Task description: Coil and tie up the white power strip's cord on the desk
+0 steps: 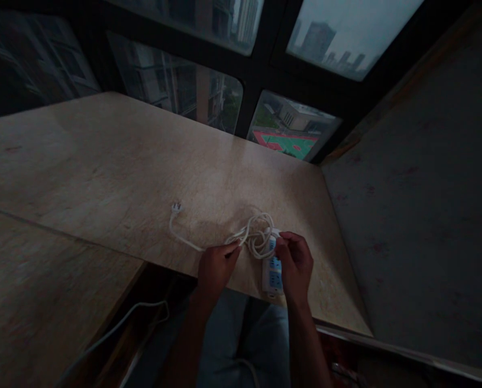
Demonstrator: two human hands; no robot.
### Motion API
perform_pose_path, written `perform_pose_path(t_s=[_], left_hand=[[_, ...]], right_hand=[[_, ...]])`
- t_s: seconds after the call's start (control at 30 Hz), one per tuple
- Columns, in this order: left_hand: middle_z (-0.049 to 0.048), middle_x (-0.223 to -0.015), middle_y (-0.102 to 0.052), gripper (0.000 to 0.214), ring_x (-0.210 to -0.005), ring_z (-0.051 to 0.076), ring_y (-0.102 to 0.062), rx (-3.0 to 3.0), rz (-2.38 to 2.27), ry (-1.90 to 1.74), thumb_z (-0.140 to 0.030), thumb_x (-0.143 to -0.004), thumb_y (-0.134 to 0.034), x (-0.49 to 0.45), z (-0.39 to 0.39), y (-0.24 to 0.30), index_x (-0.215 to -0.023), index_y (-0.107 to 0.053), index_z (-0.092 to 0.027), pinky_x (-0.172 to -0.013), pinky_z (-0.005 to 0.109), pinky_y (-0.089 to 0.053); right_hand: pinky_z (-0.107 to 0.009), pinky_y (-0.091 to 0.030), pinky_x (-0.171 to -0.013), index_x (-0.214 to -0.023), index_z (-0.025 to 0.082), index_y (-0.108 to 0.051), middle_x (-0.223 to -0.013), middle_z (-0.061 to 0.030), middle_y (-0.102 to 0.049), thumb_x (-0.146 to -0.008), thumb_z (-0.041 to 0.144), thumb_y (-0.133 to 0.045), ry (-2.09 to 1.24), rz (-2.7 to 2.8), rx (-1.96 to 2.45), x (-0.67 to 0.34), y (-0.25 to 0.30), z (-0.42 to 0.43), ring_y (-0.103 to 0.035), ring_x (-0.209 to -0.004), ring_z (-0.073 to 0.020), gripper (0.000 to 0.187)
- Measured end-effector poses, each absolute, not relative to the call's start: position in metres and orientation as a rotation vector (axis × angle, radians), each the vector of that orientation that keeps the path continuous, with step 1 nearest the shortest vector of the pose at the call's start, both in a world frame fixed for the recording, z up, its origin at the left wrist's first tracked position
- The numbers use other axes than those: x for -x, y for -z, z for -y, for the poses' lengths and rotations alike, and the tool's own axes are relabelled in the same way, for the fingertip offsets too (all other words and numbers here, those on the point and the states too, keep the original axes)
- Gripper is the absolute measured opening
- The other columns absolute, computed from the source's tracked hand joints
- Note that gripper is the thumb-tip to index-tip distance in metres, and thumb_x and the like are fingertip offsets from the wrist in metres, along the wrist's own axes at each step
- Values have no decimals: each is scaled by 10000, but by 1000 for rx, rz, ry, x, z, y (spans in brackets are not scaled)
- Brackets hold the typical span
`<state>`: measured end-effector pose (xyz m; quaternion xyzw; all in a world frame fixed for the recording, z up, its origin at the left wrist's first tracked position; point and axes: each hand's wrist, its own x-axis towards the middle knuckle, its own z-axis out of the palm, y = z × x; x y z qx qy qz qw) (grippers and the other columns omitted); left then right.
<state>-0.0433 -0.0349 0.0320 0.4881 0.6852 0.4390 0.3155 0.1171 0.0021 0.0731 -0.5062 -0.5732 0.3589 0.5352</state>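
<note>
My left grip (216,269) was closed, its thumb and fingertips pinching a strand of the white cord (246,234) just below the middle of the frame. My right grip (297,261), a little farther right, was partly curled, thumb and forefinger slightly apart at the edge of the coiled loops; I could not tell whether a strand was caught between them. Under that hand lay the power strip (273,277), white with blue socket panels, running down toward the worktop's near edge, part of the coil lying across its upper end. Any lettering on it was too small and dim for me to read. From my left hand the cord ran out leftward to its plug (176,207), which lay on the worktop (144,161) left of centre, prongs pointing up the frame.

Below the near edge, at the lower left, a dark recess (155,280) opened, and a pale cable (147,304) bent through it. My legs (269,328) filled the bottom centre. At the lower right another shadowed space held things too dark to make out. A grey wall (418,188) rose at the right, and dark-framed windows (176,81) spanned the top, showing towers and a green-and-red court (301,144).
</note>
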Motion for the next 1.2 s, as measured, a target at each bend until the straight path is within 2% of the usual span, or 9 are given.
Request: perform_pose_path(t_s=[0.13, 0.3, 0.4, 0.57, 0.67, 0.8, 0.93, 1.07, 1.2], left_hand=[[73, -748, -740, 251, -763, 256, -700, -1130, -1701, -1247, -369, -809, -629, 49, 33, -27, -999, -756, -268, -664, 347, -524], [67, -706, -729, 276, -718, 248, -690, -1105, -1629, -1269, -389, -784, -639, 54, 31, -22, -998, -758, -260, -634, 332, -515], [63, -734, -736, 276, -729, 239, -689, -1202, -1603, -1291, -366, -795, -626, 57, 30, -18, -1017, -753, -262, -689, 337, -518], [90, -929, -747, 295, -798, 208, -691, -1488, -1712, -1205, -333, -860, -565, 60, 28, -8, -1092, -729, -255, -799, 313, -500], [85, -1028, -733, 304, -873, 211, -696, -1575, -1720, -1192, -335, -895, -532, 61, 27, -4, -1131, -711, -267, -831, 316, -497], [61, -1072, -724, 311, -928, 220, -689, -1656, -1686, -1096, -304, -900, -522, 62, 27, -5, -1157, -697, -296, -852, 328, -499], [54, -1154, -695, 348, -1002, 217, -662, -1690, -1649, -1072, -283, -914, -488, 61, 26, -10, -1213, -664, -297, -905, 336, -482], [79, -1029, -715, 365, -893, 216, -657, -1638, -1772, -1083, -284, -923, -461, 57, 24, -14, -1234, -648, -244, -846, 333, -483], [64, -948, -700, 381, -813, 192, -642, -1576, -1803, -1088, -323, -920, -478, 53, 22, -17, -1270, -600, -232, -773, 298, -467]], right_hand=[[-314, -477, -747, -987, 188, -661, -916, -66, -634, -911, 309, -518, -597, 1915, 1125, -106, -99, -29, -582, -812, -176, 202], [-374, -451, -861, -1066, 192, -702, -1021, -115, -617, -890, 188, -517, -306, 2393, 994, -88, -111, -66, -573, -966, -227, 255], [-347, -422, -879, -1003, 231, -729, -1058, -87, -660, -855, 120, -545, -392, 2717, 891, -75, -104, -87, -593, -999, -215, 261], [-263, -387, -740, -769, 234, -728, -837, -24, -721, -818, 79, -560, -601, 3029, 839, -63, -91, -108, -647, -843, -182, 234], [-260, -374, -688, -747, 227, -721, -807, -32, -725, -826, 99, -552, -624, 3036, 854, -65, -90, -115, -649, -784, -182, 227], [-237, -376, -643, -673, 219, -697, -712, -10, -700, -739, 90, -615, -765, 2980, 922, -70, -91, -124, -621, -668, -154, 166], [-236, -413, -658, -709, 200, -695, -731, -13, -699, -725, 135, -612, -987, 2818, 1020, -76, -86, -128, -624, -700, -157, 107], [-239, -425, -618, -698, 179, -671, -679, -10, -675, -731, 187, -582, -1085, 2513, 1196, -82, -81, -124, -596, -660, -152, 95], [-249, -430, -618, -682, 170, -659, -660, -4, -664, -713, 249, -607, -1149, 2233, 1269, -85, -79, -121, -582, -636, -146, 99]])
